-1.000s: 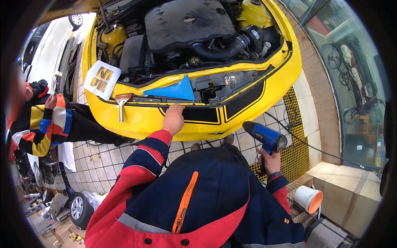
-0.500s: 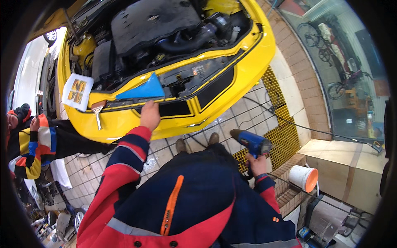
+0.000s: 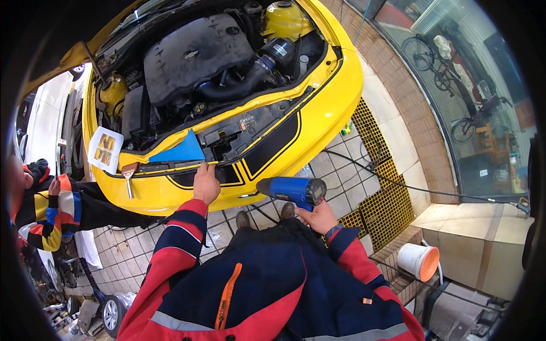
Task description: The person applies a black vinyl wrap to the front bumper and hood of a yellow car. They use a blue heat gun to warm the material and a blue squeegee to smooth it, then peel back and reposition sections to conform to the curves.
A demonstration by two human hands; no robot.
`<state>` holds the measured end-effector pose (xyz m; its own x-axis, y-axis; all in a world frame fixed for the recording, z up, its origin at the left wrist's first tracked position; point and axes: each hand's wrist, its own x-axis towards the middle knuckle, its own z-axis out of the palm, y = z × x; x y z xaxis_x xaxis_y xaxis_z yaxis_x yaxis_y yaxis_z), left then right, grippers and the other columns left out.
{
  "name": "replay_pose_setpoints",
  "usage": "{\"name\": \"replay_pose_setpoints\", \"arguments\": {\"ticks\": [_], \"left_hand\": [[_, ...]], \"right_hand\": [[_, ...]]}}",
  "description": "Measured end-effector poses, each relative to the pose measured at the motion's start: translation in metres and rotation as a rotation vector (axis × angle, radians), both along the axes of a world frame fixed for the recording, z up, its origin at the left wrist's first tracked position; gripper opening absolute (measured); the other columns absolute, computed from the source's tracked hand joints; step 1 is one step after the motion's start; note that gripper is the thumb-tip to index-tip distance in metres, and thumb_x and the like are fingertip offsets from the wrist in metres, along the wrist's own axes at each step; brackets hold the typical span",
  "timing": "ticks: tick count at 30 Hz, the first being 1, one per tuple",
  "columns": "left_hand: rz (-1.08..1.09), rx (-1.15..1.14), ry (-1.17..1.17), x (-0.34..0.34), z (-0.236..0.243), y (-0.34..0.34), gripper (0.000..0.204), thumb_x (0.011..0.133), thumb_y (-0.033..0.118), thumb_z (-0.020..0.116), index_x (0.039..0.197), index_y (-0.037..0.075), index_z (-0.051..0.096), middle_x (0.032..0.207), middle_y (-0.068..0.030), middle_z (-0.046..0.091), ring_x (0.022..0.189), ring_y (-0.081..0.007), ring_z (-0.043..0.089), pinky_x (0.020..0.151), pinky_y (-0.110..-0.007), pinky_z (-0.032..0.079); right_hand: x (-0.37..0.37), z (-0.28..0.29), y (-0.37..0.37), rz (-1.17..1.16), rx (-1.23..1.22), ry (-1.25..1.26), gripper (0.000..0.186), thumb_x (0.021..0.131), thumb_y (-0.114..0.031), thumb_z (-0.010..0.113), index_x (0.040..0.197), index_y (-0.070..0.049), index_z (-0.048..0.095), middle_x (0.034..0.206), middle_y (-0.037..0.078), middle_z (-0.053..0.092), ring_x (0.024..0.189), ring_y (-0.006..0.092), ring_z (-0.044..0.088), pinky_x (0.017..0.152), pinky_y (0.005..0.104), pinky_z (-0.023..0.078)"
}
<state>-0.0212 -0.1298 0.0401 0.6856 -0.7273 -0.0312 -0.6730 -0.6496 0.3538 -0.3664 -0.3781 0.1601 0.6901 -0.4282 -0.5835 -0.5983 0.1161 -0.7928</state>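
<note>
My right hand [image 3: 319, 218] grips a blue heat gun [image 3: 296, 191] by its handle, its dark nozzle pointing left toward the front of the yellow car [image 3: 335, 128]. My left hand [image 3: 206, 184] is at the bumper, fingers drawn together at the upper edge of a black decal panel [image 3: 229, 175]; what they pinch, if anything, is hidden. Above that hand, a blue triangular spreader [image 3: 179, 149] lies on the front edge of the engine bay. Left of it are a scraper [image 3: 129, 179] with a brownish head and a white sheet with pictures [image 3: 106, 149].
The hood is up over the engine [image 3: 196, 57]. A person in a colourful sleeve [image 3: 48, 221] is at the left. A hose [image 3: 409, 182] crosses the tiled floor and yellow grating [image 3: 389, 199]. A white bucket [image 3: 414, 258] with orange inside stands right, near a glass wall.
My right hand has brought the heat gun left and up, closer to the bumper. The left hand stays at the decal, its fingers slightly shifted. The whole view has shifted a little.
</note>
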Motion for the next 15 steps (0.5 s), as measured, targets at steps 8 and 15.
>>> {"name": "replay_pose_setpoints", "arguments": {"ticks": [8, 15], "left_hand": [[-0.043, -0.029, -0.036, 0.017, 0.003, 0.004, 0.034, 0.083, 0.002, 0.067, 0.117, 0.000, 0.074, 0.116, -0.0205, 0.069, 0.112, -0.0439, 0.066, 0.102, -0.053, 0.054], [-0.178, -0.080, 0.053, 0.033, 0.007, 0.028, 0.054, 0.081, -0.001, 0.069, 0.135, -0.001, 0.071, 0.133, -0.0190, 0.070, 0.129, -0.0401, 0.062, 0.116, -0.047, 0.049]], "right_hand": [[0.078, 0.000, -0.015, 0.150, -0.068, -0.099, 0.022, 0.099, -0.023, 0.081, 0.107, -0.003, 0.076, 0.074, 0.006, 0.073, 0.065, 0.0172, 0.071, 0.064, 0.0364, 0.056], [0.168, -0.001, 0.005, 0.239, -0.085, -0.023, 0.024, 0.099, -0.023, 0.081, 0.108, -0.002, 0.078, 0.081, 0.011, 0.078, 0.074, 0.0235, 0.077, 0.071, 0.0395, 0.060]]}}
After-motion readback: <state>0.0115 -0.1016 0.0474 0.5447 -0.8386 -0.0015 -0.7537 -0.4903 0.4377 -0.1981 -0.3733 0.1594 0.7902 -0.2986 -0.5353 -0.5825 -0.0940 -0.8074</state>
